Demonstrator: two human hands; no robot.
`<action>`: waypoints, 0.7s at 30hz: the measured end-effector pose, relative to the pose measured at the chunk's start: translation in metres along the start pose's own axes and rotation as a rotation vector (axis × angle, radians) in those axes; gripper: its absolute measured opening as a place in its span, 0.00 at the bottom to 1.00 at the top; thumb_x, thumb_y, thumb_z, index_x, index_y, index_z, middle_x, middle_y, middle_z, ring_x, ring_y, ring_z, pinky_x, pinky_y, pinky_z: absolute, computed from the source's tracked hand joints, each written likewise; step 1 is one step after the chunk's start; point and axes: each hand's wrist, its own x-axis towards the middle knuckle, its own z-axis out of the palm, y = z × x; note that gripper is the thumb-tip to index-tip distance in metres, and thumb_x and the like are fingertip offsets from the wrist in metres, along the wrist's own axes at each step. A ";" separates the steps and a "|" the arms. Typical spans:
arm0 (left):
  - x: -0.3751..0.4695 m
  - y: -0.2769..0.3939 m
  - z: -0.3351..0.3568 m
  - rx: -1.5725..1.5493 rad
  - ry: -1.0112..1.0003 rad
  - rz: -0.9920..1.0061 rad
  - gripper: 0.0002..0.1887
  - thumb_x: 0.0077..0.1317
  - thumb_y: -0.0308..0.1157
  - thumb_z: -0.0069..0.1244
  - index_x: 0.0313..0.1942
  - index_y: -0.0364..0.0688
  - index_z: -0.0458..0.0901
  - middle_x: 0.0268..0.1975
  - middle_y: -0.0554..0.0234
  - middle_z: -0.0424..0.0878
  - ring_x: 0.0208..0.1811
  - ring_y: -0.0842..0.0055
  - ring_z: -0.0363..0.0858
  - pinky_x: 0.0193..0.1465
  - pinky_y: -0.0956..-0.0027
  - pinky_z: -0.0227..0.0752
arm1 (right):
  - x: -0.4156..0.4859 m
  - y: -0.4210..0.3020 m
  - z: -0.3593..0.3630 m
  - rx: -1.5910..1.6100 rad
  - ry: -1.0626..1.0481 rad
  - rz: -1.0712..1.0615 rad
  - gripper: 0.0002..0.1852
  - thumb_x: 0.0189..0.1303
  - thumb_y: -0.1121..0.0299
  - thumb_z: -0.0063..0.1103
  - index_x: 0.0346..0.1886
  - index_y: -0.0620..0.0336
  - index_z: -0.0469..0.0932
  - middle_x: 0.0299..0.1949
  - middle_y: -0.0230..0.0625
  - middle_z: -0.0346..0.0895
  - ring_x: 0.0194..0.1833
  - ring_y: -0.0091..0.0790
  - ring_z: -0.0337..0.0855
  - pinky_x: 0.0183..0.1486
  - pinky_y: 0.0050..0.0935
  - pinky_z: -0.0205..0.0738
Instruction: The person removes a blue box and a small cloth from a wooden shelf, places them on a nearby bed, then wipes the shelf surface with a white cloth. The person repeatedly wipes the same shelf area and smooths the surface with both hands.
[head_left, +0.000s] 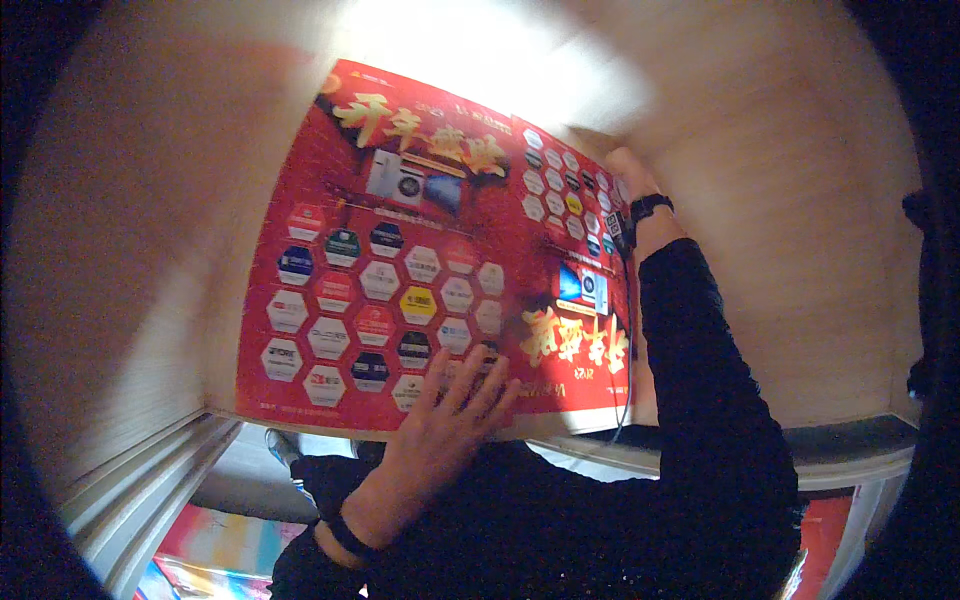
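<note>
A red printed poster (352, 187) with gold lettering, pictured appliances and rows of hexagonal logos lies in front of me. Beside it on the right is a second red poster (536, 285), printed upside down relative to the first. My left hand (454, 409) rests on or just over the lower part of the first one, fingers apart and holding nothing. At the far right edge of the second poster is my right hand (634, 174). Its fingertips are blurred, so whether they grip anything is unclear. A black band circles each wrist.
Pale wood-grain panels (780, 225) rise around the posters, with bright light at the far side. A small dark device (616, 227) with printed codes and a thin cable (628, 352) lies near my right wrist. Below left are pale frame rails (150, 502) and a shoe (283, 448).
</note>
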 end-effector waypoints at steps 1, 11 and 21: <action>-0.001 0.000 0.000 0.022 0.013 0.000 0.30 0.71 0.40 0.48 0.74 0.52 0.68 0.77 0.58 0.66 0.79 0.56 0.61 0.81 0.37 0.51 | 0.007 -0.013 0.000 0.038 0.002 -0.049 0.22 0.65 0.66 0.60 0.63 0.55 0.81 0.62 0.43 0.82 0.64 0.41 0.80 0.67 0.38 0.72; -0.004 0.001 0.004 0.084 0.006 0.015 0.31 0.73 0.45 0.48 0.74 0.53 0.67 0.77 0.58 0.65 0.80 0.56 0.60 0.81 0.38 0.51 | 0.155 -0.118 0.037 0.160 -0.049 -0.451 0.27 0.68 0.69 0.57 0.71 0.55 0.75 0.70 0.37 0.78 0.70 0.33 0.76 0.72 0.32 0.67; -0.002 0.005 0.001 0.148 -0.005 0.004 0.32 0.71 0.43 0.49 0.75 0.55 0.64 0.78 0.60 0.63 0.80 0.58 0.59 0.81 0.39 0.51 | 0.175 -0.360 -0.004 0.080 0.120 -0.394 0.18 0.72 0.58 0.51 0.60 0.43 0.84 0.63 0.40 0.81 0.64 0.47 0.81 0.67 0.41 0.74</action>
